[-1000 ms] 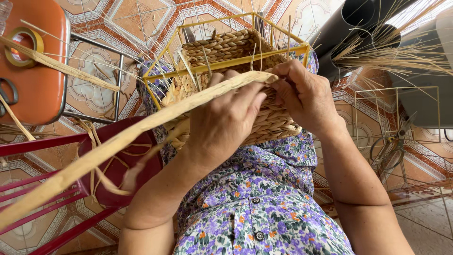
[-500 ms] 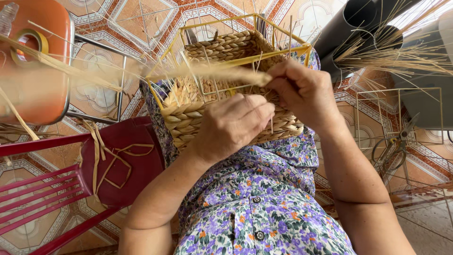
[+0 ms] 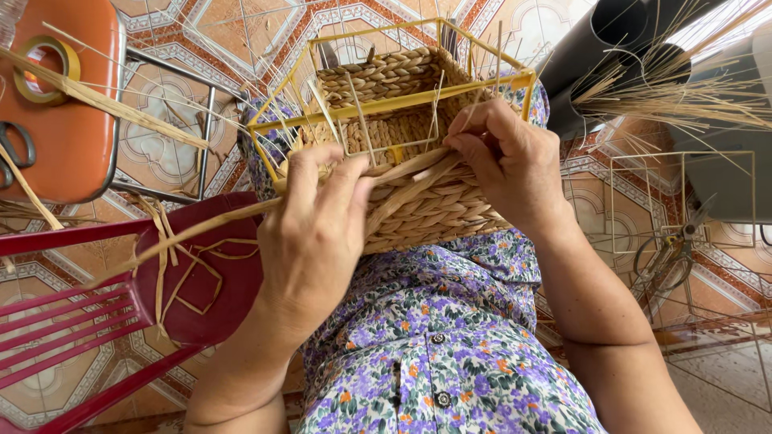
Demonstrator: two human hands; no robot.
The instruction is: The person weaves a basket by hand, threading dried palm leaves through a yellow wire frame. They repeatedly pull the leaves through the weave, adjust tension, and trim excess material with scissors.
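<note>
1. Resting on the person's lap, against the flowered dress (image 3: 450, 354), a half-woven basket (image 3: 418, 201) sits inside a yellow wire frame (image 3: 402, 100), its open top turned away from the body.
2. The left hand (image 3: 318, 233) lies over the near left part of the basket, fingers curled down onto the rim, thumb and fingers pinching a flat dried fibre strand (image 3: 185, 237).
3. That strand runs from the left hand out to the left, across a dark red plastic chair (image 3: 201, 281), and on the other side passes along the basket's front rim toward the right hand.
4. The right hand (image 3: 503, 173) sits at the near right edge of the basket, fingertips pressed together on the strand where it meets the woven wall just under the yellow top bar.
5. Thin pale stakes stand up from the basket's walls, and loose strips of the same fibre lie on the red chair's seat.
6. At the upper left stands an orange stool (image 3: 68, 137) bearing a roll of tape (image 3: 44, 68) and a pair of scissors (image 3: 16, 153), partly cut off by the picture's edge.
7. To the right, an empty wire frame (image 3: 683, 217) stands on the patterned tile floor (image 3: 161, 149), with a second pair of scissors (image 3: 667, 257) lying by it.
8. A bundle of dry stalks (image 3: 683, 96) spreads at the upper right, in front of dark rounded shapes.
</note>
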